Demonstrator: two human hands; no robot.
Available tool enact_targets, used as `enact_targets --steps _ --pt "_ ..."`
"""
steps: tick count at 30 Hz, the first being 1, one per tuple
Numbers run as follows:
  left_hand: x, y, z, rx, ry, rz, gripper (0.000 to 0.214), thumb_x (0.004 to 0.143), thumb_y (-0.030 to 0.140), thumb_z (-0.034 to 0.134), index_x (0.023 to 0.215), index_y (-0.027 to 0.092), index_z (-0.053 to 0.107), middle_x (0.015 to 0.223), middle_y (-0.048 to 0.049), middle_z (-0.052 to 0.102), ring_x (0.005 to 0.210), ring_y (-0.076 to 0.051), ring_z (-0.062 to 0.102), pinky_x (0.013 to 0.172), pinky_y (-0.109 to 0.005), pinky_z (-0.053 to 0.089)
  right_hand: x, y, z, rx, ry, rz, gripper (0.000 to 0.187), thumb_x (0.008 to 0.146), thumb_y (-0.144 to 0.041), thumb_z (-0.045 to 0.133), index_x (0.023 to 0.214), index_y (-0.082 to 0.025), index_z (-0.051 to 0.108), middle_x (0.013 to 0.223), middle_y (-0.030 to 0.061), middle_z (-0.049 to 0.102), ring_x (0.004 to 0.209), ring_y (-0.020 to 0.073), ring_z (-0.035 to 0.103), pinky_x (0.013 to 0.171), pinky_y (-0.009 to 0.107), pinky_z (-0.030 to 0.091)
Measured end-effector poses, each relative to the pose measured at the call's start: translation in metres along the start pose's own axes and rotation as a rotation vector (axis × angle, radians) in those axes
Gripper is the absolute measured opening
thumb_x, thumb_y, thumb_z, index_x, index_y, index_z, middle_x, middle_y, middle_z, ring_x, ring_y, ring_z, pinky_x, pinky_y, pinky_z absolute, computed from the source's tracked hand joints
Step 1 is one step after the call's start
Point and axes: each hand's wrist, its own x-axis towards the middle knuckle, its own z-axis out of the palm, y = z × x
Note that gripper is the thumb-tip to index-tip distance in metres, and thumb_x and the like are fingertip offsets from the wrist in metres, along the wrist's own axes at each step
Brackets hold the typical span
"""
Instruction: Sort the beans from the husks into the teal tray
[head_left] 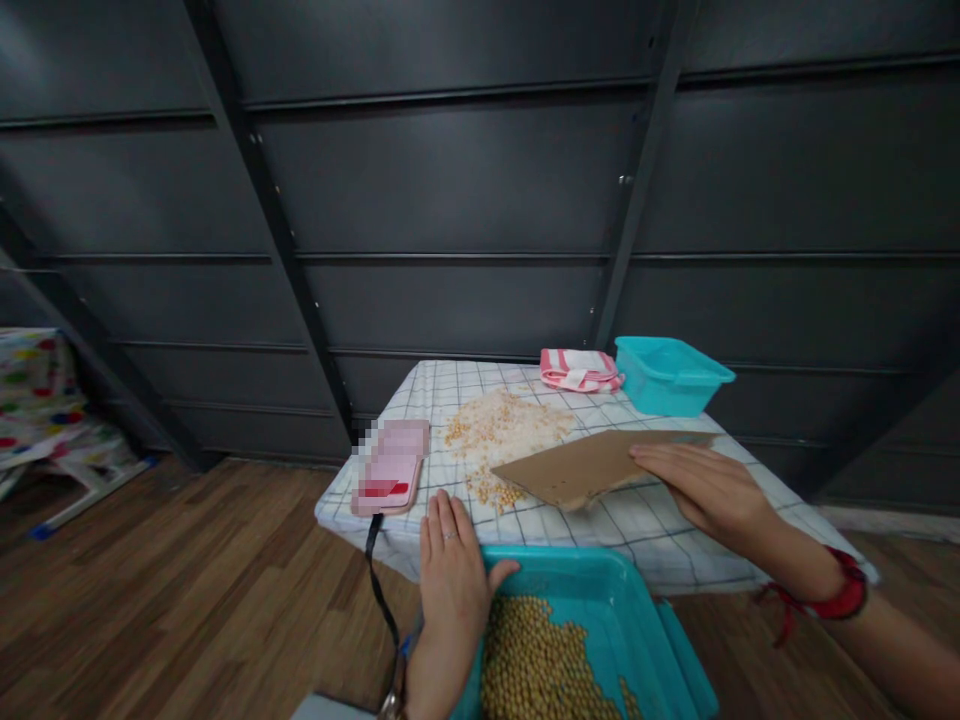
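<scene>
My right hand [712,492] grips the right end of a piece of brown cardboard [577,467], held at a slant low over the table. The cardboard's left tip is beside a spread pile of white grains [510,425] mixed with yellow soybeans [491,490]. My left hand [454,570] lies with fingers stretched at the table's front edge, its thumb over the rim of a teal plastic bin [615,570]. Many soybeans [540,660] lie in the bin, mostly on its left side. The bin's near end is cut off by the frame.
On the checked tablecloth [450,375] lie a pink phone [394,460] at left and a folded pink-and-white towel [577,370] at back. A smaller teal container [667,380] stands at back right. A black strap [379,580] hangs off the front edge. Dark panelled wall [450,190] rises behind.
</scene>
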Motion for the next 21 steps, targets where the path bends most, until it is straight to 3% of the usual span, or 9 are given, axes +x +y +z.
enact_targets --steps 5,14,21 --pt "0.0 -0.002 0.0 -0.014 -0.003 -0.001 0.093 0.063 0.069 0.049 0.123 -0.002 0.044 0.13 -0.0309 0.042 0.12 -0.039 0.04 0.098 -0.051 0.035 0.006 -0.007 0.004 0.026 -0.029 -0.058 0.055 0.082 -0.001 0.039 0.132 -0.023 0.037 0.099 0.0016 0.068 0.094 0.0128 0.062 0.082 0.026 0.052" --pt "0.002 0.001 -0.004 -0.047 -0.039 -0.017 0.095 0.061 0.066 0.056 0.123 -0.005 0.042 0.129 -0.0325 0.041 0.121 -0.039 0.038 0.099 -0.051 0.034 -0.011 -0.003 -0.013 -0.023 -0.056 -0.06 0.058 0.08 0.002 0.036 0.133 -0.023 0.034 0.099 0.0033 0.067 0.093 0.0135 0.062 0.078 0.027 0.053" --pt "0.003 0.0 -0.005 0.009 -0.018 -0.002 0.094 0.059 0.07 0.052 0.121 0.0 0.046 0.128 -0.0291 0.045 0.119 -0.037 0.043 0.097 -0.049 0.038 0.006 -0.009 0.003 -0.001 -0.005 -0.074 0.054 0.081 0.001 0.039 0.131 -0.019 0.036 0.097 0.0052 0.068 0.093 0.0144 0.062 0.078 0.028 0.053"
